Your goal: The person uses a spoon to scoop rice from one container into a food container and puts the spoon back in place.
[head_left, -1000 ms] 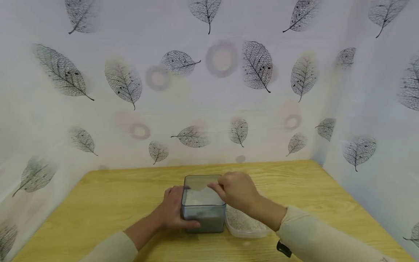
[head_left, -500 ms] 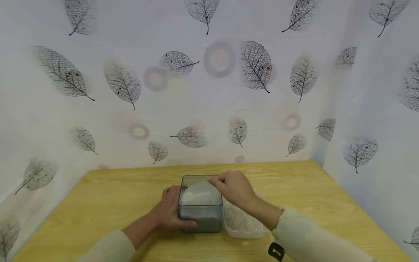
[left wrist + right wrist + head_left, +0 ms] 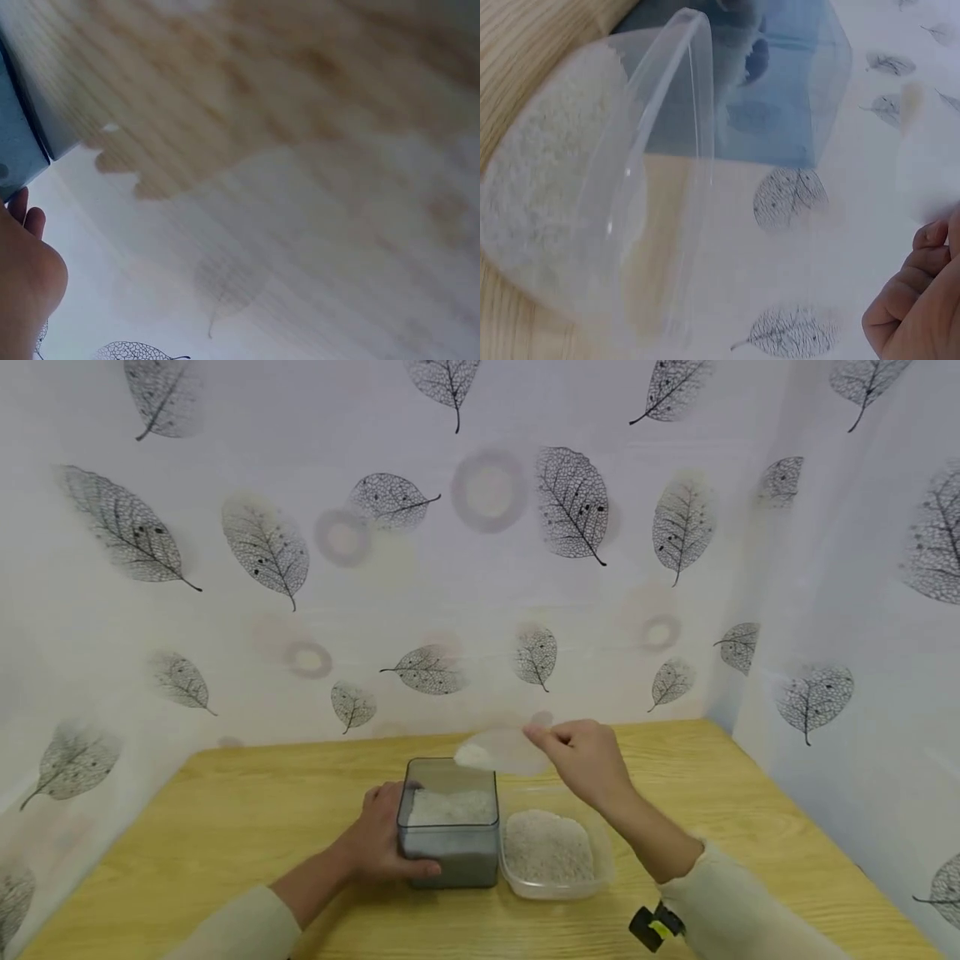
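Note:
In the head view my left hand [image 3: 382, 839] grips the left side of a square grey see-through box [image 3: 453, 862], thumb across its front. White rice [image 3: 450, 807] lies inside. Above the box's right rim, my right hand [image 3: 588, 768] pinches a translucent white scoop [image 3: 516, 755] with a small heap of rice [image 3: 472, 755] at its left end. Against the box's right side stands a shallow clear plastic tub [image 3: 551, 892], also holding rice [image 3: 547, 847]. From the right wrist, curled fingers [image 3: 911, 289] show beside the blurred pale scoop [image 3: 934, 165].
A pale wood table [image 3: 285, 810] carries both containers. White cloth with a leaf print [image 3: 573, 502] closes off the back and sides. A black device [image 3: 652, 928] with a yellow patch sits at the right sleeve.
The scoop has come up out of the grey box with rice on it. My right hand has risen and shifted right, uncovering the clear tub. My left hand keeps its grip on the box.

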A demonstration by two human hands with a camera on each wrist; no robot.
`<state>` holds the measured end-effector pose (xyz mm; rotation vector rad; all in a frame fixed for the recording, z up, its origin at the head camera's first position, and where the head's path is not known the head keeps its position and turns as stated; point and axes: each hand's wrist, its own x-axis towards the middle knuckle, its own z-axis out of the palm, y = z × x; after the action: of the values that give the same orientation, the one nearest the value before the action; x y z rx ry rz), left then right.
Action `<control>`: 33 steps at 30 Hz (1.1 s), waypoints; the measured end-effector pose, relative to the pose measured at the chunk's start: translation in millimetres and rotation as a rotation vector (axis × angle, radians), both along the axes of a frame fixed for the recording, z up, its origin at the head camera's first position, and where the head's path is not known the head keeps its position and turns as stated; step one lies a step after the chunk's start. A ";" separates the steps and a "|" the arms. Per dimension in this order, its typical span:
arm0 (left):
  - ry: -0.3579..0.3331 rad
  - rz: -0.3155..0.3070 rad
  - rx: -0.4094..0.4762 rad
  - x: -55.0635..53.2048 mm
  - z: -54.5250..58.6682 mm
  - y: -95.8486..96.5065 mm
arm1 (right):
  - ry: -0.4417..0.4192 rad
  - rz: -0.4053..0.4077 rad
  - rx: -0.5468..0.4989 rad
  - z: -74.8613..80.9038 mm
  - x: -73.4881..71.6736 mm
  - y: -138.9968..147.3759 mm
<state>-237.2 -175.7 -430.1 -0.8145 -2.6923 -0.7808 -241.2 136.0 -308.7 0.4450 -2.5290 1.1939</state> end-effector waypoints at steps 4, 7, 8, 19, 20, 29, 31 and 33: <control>0.003 0.004 -0.006 -0.2 -3.2 1.1 | 0.017 -0.038 0.024 -2.2 2.6 23.0; 0.008 0.000 -0.012 -0.1 -5.2 2.0 | 0.043 -0.069 0.059 -7.4 5.8 41.1; 0.016 -0.005 -0.012 0.0 -6.1 1.9 | 0.047 -0.079 0.072 -9.5 7.2 46.9; 0.060 -0.027 0.011 2.1 -8.6 -5.6 | -0.005 -0.064 0.171 -36.5 22.8 91.8; 0.062 -0.030 0.013 1.0 -6.8 -5.5 | -0.007 -0.053 0.175 -39.1 22.7 94.0; 0.025 -0.023 0.027 -5.3 -1.3 -2.7 | 0.001 -0.002 0.237 -49.7 14.5 103.1; 0.030 -0.024 0.023 -5.9 -2.2 -1.8 | 0.008 0.011 0.250 -52.2 12.6 106.3; 0.032 -0.021 0.022 -6.3 -2.7 -1.2 | 0.027 0.034 0.270 -54.9 10.0 110.3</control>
<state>-243.5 -176.9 -432.8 -0.8438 -2.6468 -0.7938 -231.2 246.3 -363.6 0.5640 -2.6790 0.8527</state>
